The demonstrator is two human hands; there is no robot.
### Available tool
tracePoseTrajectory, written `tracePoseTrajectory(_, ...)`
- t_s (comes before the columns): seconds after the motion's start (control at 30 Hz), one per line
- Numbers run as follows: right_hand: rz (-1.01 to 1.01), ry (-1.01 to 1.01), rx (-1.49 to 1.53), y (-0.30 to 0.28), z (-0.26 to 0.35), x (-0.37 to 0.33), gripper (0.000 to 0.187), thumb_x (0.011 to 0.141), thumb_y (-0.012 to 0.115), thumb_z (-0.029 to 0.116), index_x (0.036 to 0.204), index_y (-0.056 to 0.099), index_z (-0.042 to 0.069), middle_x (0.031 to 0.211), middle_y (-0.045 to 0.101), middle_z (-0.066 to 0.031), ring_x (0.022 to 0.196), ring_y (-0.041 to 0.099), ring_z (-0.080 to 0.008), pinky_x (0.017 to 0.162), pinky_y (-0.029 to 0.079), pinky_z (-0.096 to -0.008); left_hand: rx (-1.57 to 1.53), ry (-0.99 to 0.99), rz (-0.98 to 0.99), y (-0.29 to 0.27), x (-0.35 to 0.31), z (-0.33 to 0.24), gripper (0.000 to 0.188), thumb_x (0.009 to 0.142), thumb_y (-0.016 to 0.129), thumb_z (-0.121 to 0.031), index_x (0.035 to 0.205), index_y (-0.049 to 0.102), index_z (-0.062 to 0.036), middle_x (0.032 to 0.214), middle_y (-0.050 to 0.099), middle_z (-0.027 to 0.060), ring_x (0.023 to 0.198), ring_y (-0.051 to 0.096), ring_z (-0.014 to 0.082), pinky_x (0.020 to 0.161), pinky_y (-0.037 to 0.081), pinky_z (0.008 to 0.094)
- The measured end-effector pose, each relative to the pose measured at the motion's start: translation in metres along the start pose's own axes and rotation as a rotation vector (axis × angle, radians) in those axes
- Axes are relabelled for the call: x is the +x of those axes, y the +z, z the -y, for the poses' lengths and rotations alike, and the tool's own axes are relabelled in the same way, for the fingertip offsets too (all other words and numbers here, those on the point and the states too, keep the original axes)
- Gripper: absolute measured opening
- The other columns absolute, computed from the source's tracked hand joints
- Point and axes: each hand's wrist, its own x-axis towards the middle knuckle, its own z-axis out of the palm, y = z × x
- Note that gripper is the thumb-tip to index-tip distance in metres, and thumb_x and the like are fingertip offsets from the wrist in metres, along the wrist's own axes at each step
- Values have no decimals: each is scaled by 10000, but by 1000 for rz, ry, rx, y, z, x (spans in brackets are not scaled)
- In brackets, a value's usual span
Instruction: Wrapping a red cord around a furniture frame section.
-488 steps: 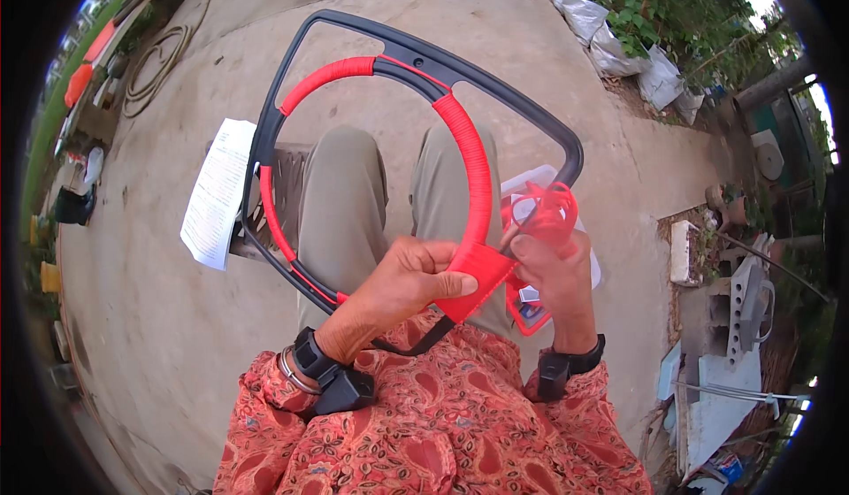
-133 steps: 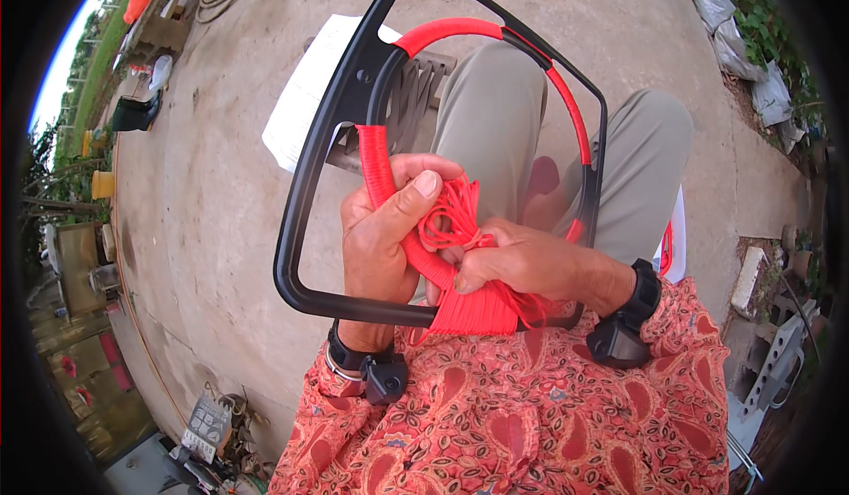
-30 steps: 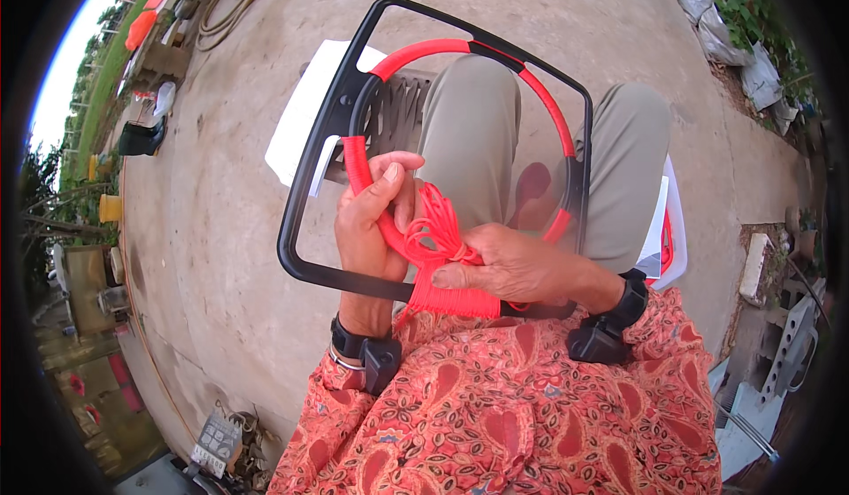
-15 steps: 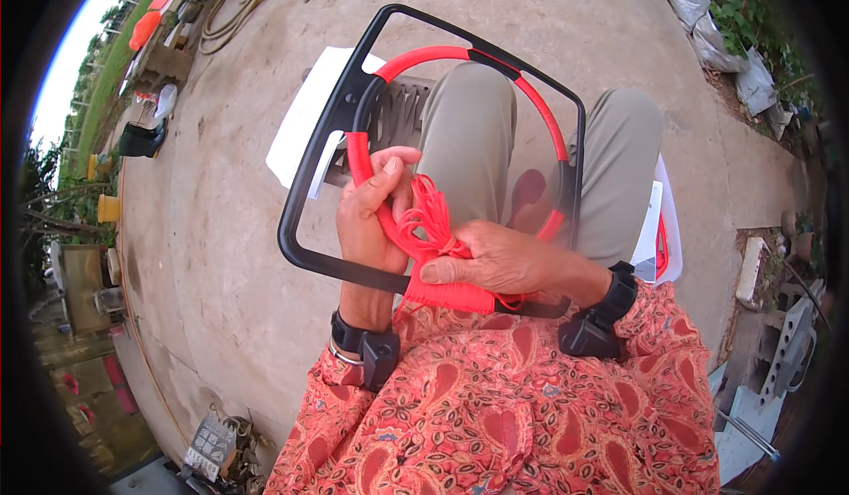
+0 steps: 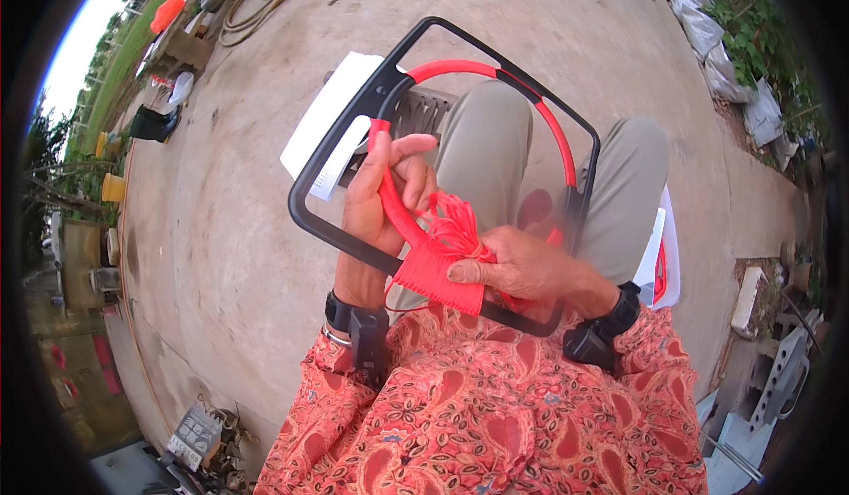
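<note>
A black rounded rectangular frame (image 5: 376, 93) with an inner ring (image 5: 455, 67) partly covered in red cord is tilted above my lap. My left hand (image 5: 361, 205) grips the ring's left side from beneath, its index finger stretched out. Close-set turns of red cord form a wrapped patch (image 5: 439, 279) joining the ring and the frame's lower bar. My right hand (image 5: 535, 269) is closed on a tied bundle of red cord (image 5: 458, 228), thumb on top, at the patch's right side. The rest of its fingers are partly hidden.
White papers (image 5: 334, 110) lie on a grey slatted thing (image 5: 416, 113) beyond my left knee. A white container (image 5: 669, 247) with red cord is beside my right leg. A coiled hose (image 5: 261, 8) and a yellow bucket (image 5: 113, 188) sit further left.
The frame has shifted slightly right and down, and both hands moved with it. My right hand and the cord bundle have also shifted right, and more of the wrapped patch shows.
</note>
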Motion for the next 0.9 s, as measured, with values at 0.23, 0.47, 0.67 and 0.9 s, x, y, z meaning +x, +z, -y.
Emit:
tracePoseTrajectory(0.23,-35,-10,-59,-6,-2,0,496,954,585,458,768,600,-1,575,536,-17,524,509,-87,475,401,-274,-76,376,-510,-19,-30,-31,673,994,363,-557,1240,521,49,1064,617,184,987,612,307,869,502,403)
tracePoseTrajectory(0.47,-366,-75,179,-24,31,-24,425,966,579,420,947,656,3,728,617,6,615,541,-65,547,420,-234,184,332,-259,7,-12,-32,444,967,531,-335,1190,575,47,1082,645,159,1036,620,288,901,502,405)
tracePoseTrajectory(0.67,-323,-446,391,-39,43,-35,427,996,497,418,1003,591,2,729,583,-18,586,506,-77,529,393,-219,186,215,82,66,48,-20,488,896,668,-266,1243,552,57,1148,637,173,1042,632,268,935,499,401)
tracePoseTrajectory(0.9,-184,-540,593,-57,32,-57,481,993,473,458,966,583,-10,685,535,-21,539,469,-91,483,358,-239,-73,-1,645,147,99,-21,531,856,714,-248,1278,532,18,1088,659,175,1043,634,309,995,457,475)
